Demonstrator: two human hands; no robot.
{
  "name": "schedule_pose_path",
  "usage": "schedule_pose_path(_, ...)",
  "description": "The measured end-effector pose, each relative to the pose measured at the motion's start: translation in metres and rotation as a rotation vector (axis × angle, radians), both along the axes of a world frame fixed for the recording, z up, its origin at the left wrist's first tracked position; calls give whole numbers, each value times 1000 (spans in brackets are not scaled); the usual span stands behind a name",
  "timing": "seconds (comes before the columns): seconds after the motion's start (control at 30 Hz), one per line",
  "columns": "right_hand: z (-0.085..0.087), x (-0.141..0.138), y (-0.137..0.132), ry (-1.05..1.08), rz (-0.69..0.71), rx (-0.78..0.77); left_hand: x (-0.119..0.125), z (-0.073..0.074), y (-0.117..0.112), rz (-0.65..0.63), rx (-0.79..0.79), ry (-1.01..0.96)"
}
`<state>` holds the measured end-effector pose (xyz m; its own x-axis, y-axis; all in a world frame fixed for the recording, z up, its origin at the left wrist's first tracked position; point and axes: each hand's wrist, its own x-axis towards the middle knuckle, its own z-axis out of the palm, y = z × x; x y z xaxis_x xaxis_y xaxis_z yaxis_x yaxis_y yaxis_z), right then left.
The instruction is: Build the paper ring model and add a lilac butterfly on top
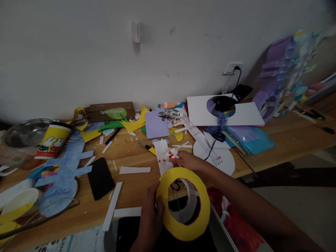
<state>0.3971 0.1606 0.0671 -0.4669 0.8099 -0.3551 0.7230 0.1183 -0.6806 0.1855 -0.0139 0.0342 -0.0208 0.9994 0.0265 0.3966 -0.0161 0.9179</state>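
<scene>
A yellow paper ring [204,206] with a wide round opening is gripped at its left edge by my left hand [152,210], near the table's front edge. Behind the ring, my right hand [187,160] is closed on what looks like a white glue gun [173,152] with a small red light lit. Below that tool lies a stained white paper strip [160,148]. A utility knife [148,147] rests just left of the strip, and a lilac paper square [156,126] is behind it. To the right sits a white paper guitar shape [223,159].
Paper scraps [135,170] litter the wooden table [131,189]. A black phone-like slab [101,178], a blue cutout [65,168], a yellow cup [54,138] and a metal bowl [28,131] occupy the left. A black cord [210,150] runs near my right arm.
</scene>
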Motion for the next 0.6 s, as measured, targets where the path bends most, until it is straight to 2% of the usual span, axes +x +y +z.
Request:
schedule_pose_path(0.27,12,12,-4,-16,-50,32,2,0,0,0,13,-9)
schedule_pose_path(0.6,4,43,-8,-7,-111,34,0,-4,0,9,-22,-19)
